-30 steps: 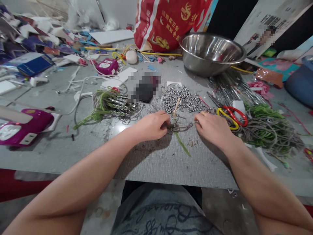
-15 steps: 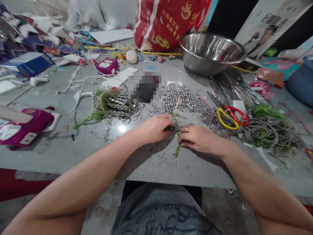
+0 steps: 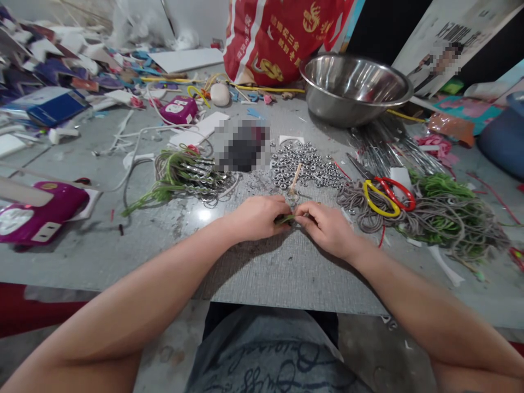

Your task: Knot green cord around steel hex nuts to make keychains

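Observation:
My left hand (image 3: 264, 217) is closed on a green cord (image 3: 285, 218) near the front middle of the table. Close against it, my right hand (image 3: 323, 225) pinches the same cord between thumb and fingers. The fingers hide most of what lies between them. Just beyond my hands is a spread of small silver metal rings (image 3: 297, 164), with a thin wooden stick (image 3: 295, 177) standing in front of them. On the right, scissors (image 3: 380, 197) with one yellow and one red handle rest on a heap of grey and green cords (image 3: 454, 218).
Braided cords with metal pieces (image 3: 184, 177) lie to the left. A steel bowl (image 3: 356, 90) and a red bag (image 3: 266, 43) stand at the back. Purple devices (image 3: 49, 210) with white cables occupy the left side. Scraps cover the far left.
My right hand has turned and drawn in closer to my left. The green end that hung down below my fingers now lies across between both hands.

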`<state>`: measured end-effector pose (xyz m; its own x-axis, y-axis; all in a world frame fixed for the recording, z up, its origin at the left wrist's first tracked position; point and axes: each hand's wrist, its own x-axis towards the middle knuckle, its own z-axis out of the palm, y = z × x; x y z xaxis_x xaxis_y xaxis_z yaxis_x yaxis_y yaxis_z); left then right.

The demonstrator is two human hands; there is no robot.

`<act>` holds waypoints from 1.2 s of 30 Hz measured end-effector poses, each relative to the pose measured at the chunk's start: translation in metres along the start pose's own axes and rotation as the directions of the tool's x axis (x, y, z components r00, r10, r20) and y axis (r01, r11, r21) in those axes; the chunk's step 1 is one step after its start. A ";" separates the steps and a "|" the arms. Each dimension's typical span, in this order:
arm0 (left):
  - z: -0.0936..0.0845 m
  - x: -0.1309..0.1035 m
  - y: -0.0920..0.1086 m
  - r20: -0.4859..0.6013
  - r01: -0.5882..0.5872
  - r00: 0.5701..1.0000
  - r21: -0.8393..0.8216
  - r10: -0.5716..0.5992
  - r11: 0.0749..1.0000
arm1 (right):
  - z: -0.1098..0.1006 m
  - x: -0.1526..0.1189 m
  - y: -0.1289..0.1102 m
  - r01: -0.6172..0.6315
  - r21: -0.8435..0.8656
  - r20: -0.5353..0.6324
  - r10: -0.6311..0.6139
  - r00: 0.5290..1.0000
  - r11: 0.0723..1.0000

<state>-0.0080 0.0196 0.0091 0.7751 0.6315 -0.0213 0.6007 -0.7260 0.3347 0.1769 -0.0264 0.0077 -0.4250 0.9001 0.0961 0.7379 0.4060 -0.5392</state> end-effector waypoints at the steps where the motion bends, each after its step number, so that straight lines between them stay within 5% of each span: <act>1: 0.000 0.000 0.000 0.005 0.005 1.000 0.007 -0.005 1.000 | 0.002 0.000 0.001 -0.026 -0.028 0.002 0.026 1.000 0.999; 22: -0.004 0.003 -0.005 -0.007 0.021 1.000 -0.129 -0.022 0.991 | 0.008 0.001 0.008 0.089 -0.129 -0.012 -0.091 0.996 0.988; 36: -0.004 0.005 -0.004 -0.004 0.076 0.997 -0.177 -0.078 0.981 | 0.005 0.004 -0.004 -0.001 -0.281 0.049 0.015 0.999 0.960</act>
<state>-0.0076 0.0269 0.0109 0.7249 0.6874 -0.0436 0.6139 -0.6161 0.4935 0.1696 -0.0248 0.0060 -0.4390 0.8973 0.0463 0.8558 0.4333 -0.2825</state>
